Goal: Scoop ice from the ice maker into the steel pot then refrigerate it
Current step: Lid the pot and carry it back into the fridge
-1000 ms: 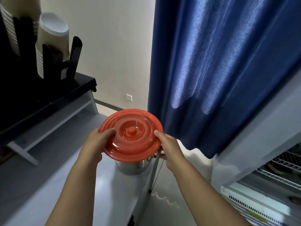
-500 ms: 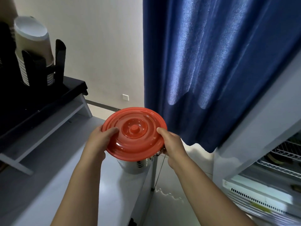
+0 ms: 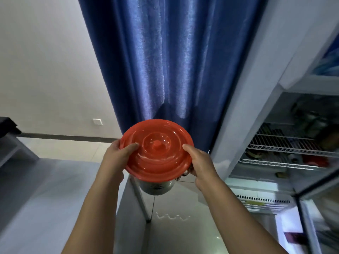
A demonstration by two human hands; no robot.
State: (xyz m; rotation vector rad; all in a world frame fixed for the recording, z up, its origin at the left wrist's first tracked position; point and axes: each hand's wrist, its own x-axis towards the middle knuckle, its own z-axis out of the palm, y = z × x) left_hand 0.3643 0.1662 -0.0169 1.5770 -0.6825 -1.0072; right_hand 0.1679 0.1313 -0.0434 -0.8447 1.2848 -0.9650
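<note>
— Where is the steel pot (image 3: 156,187)?

— In the air, held past the edge of the tabletop (image 3: 45,198) and above the tiled floor (image 3: 183,231). It sits between that edge and the open refrigerator (image 3: 256,107) on the right.

— Which way does it stand?

— Roughly upright, with its long axis running top to bottom. The red lid (image 3: 156,151) is on top and faces up toward the camera, its knob in the middle. Only the lower steel wall shows beneath it.

— And the hands?

— Both grip the pot at the lid's rim. The left hand (image 3: 117,156) has its thumb lying on the lid and its fingers curled under the edge. The right hand (image 3: 200,162) does the same on the opposite side, beside a small metal handle fitting.

— What lies behind?

— A blue curtain (image 3: 174,61) hangs straight behind the pot. The refrigerator's white wire shelves (image 3: 275,147) hold dark, blurred items that I cannot identify.
</note>
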